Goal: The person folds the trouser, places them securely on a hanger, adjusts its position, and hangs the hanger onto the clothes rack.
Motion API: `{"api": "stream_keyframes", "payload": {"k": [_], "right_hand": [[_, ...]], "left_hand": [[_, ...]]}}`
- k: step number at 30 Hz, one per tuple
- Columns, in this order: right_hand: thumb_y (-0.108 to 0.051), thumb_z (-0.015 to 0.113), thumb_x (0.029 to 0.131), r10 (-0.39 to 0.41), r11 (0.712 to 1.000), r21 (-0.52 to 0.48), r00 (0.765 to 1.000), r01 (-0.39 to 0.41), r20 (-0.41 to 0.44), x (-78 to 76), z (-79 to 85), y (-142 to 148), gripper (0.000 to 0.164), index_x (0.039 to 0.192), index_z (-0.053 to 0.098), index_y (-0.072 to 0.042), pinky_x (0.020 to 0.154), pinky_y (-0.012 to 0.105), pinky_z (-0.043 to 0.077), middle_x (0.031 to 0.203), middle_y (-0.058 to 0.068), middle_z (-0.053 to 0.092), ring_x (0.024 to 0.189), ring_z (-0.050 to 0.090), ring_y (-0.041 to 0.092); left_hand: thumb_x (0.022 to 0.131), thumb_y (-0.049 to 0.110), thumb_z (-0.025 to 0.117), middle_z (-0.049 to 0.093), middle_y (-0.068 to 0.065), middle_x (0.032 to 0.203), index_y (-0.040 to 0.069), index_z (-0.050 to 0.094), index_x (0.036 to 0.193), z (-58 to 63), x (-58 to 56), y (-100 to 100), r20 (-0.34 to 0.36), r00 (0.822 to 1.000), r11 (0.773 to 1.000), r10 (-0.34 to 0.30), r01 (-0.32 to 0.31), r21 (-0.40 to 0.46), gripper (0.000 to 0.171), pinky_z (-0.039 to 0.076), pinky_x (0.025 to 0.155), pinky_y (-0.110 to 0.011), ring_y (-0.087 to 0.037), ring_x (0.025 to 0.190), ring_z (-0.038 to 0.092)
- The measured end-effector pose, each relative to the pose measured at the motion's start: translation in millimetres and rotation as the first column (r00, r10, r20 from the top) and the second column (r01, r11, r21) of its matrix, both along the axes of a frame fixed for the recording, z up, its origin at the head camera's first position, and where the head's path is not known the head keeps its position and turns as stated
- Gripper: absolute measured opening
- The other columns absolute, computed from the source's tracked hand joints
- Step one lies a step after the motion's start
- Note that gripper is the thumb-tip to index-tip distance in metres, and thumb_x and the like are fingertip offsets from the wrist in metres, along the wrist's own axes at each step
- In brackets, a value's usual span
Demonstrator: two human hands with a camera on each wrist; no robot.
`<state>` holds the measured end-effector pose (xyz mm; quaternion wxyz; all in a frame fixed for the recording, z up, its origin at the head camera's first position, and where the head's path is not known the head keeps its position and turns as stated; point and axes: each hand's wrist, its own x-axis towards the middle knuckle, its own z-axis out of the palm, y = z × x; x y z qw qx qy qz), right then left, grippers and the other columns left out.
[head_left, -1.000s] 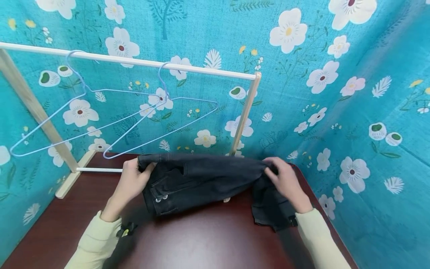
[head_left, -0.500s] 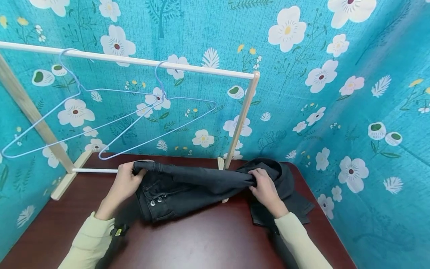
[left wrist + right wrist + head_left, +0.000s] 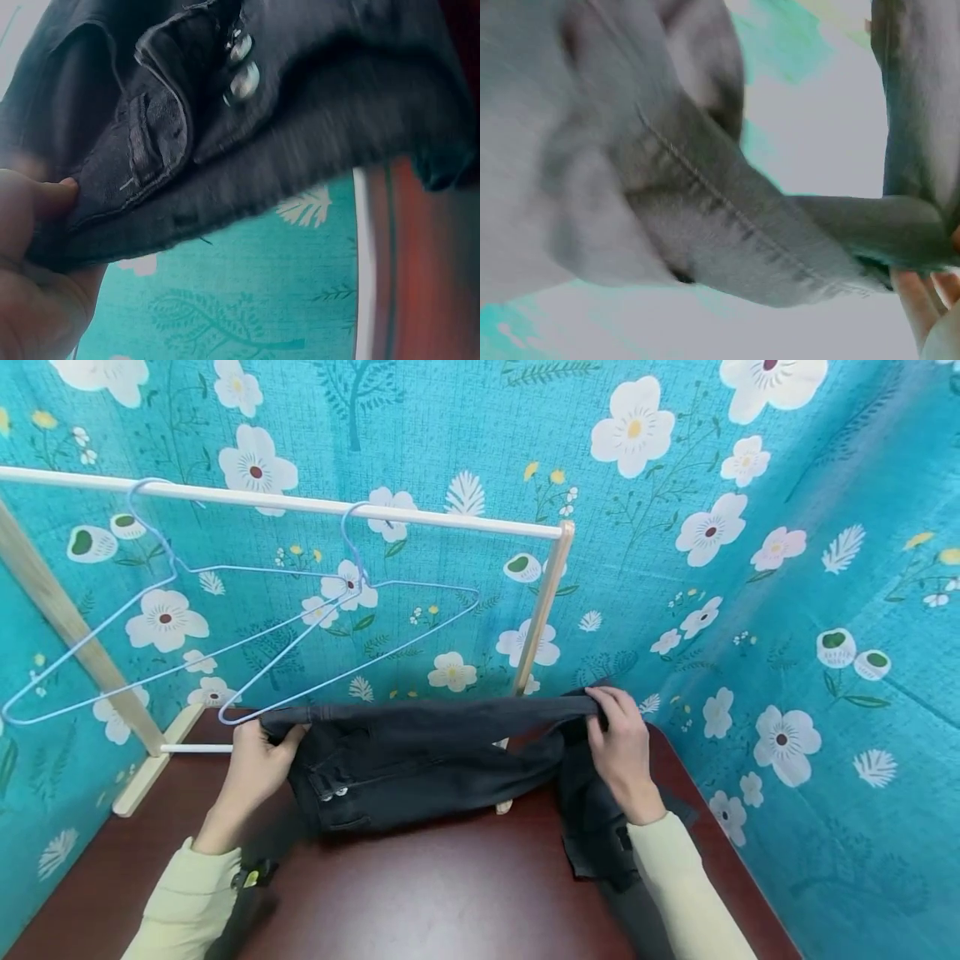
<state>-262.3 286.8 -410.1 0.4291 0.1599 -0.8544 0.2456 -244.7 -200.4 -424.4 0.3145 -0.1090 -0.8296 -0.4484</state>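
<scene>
Your left hand point(image 3: 258, 768) pinches the trousers point(image 3: 420, 752) at the waist end, between thumb and fingers; your right hand point(image 3: 621, 743) grips the upper edge of a leg, well apart from the left. The trousers stretch between your hands above the table point(image 3: 420, 893), on the near side of the rack point(image 3: 450, 521), and more of the dark cloth lies bunched below your right hand. Two metal buttons point(image 3: 244, 80) show at the waist in the left wrist view. In the right wrist view, your fingertips meet the cloth at the lower right. Two hangers point(image 3: 361, 578) hang from the rack's top bar, before a flowered curtain point(image 3: 645, 560).
</scene>
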Motion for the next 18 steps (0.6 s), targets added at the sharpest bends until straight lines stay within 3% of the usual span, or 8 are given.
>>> {"api": "stream_keyframes", "payload": {"k": [4,7,9,13,16,18], "right_hand": [[0.000,0.073,0.091,-0.003,0.999,-0.052,1.000,0.003,-0.001,4.0,9.4,-5.6,0.030,0.121,0.068,-0.001,0.081,0.052,0.059,0.124,0.021,0.058,0.109,0.061,0.036],[-0.009,0.077,0.091,-0.060,0.997,-0.039,0.987,0.066,0.151,4.3,-3.7,-6.0,0.027,0.116,0.068,-0.005,0.074,0.050,0.058,0.114,0.017,0.063,0.100,0.063,0.032],[-0.016,0.077,0.091,-0.089,0.996,0.003,0.951,0.092,0.295,2.4,-18.7,-4.6,0.025,0.113,0.069,-0.007,0.075,0.050,0.057,0.108,0.014,0.066,0.097,0.064,0.031],[-0.021,0.073,0.095,-0.104,0.993,0.096,0.838,0.062,0.536,-4.9,-52.9,-0.4,0.021,0.112,0.071,-0.008,0.078,0.049,0.056,0.106,0.012,0.071,0.096,0.066,0.030],[-0.019,0.069,0.098,-0.086,0.992,0.130,0.781,0.006,0.618,-10.6,-71.7,1.4,0.013,0.105,0.070,-0.008,0.076,0.044,0.053,0.099,0.010,0.070,0.095,0.062,0.028],[-0.014,0.072,0.095,-0.059,0.990,0.138,0.761,-0.040,0.646,-12.1,-77.2,1.7,0.007,0.097,0.066,-0.009,0.077,0.041,0.049,0.091,0.008,0.067,0.095,0.058,0.028]], "left_hand": [[0.089,-0.002,0.073,0.071,-0.020,0.077,-0.005,0.073,0.089,-0.9,0.3,-10.1,-0.011,0.999,0.999,0.051,-0.051,0.015,0.003,0.041,0.060,-0.009,0.010,0.068,0.053],[0.089,-0.003,0.072,0.071,-0.021,0.076,-0.005,0.072,0.088,-4.0,1.0,-17.0,0.003,0.998,0.998,0.067,-0.067,-0.002,0.003,0.040,0.059,-0.008,0.012,0.066,0.050],[0.090,-0.005,0.070,0.072,-0.022,0.079,-0.005,0.075,0.092,-6.9,2.1,-20.1,0.023,0.998,0.998,0.062,-0.061,-0.016,0.005,0.041,0.060,-0.006,0.015,0.068,0.051],[0.089,-0.010,0.066,0.076,-0.023,0.090,-0.002,0.077,0.105,-14.2,3.9,-23.4,0.051,0.998,0.998,0.042,-0.040,-0.042,0.021,0.043,0.065,-0.003,0.021,0.078,0.053],[0.087,-0.013,0.064,0.076,-0.021,0.092,0.000,0.078,0.105,-19.7,3.2,-25.7,0.042,0.999,0.998,0.025,-0.022,-0.066,0.026,0.043,0.067,-0.003,0.022,0.081,0.052],[0.086,-0.014,0.064,0.077,-0.020,0.093,0.002,0.078,0.105,-22.6,1.6,-28.1,0.028,0.999,0.997,0.018,-0.016,-0.077,0.029,0.042,0.070,-0.004,0.023,0.084,0.051]]}}
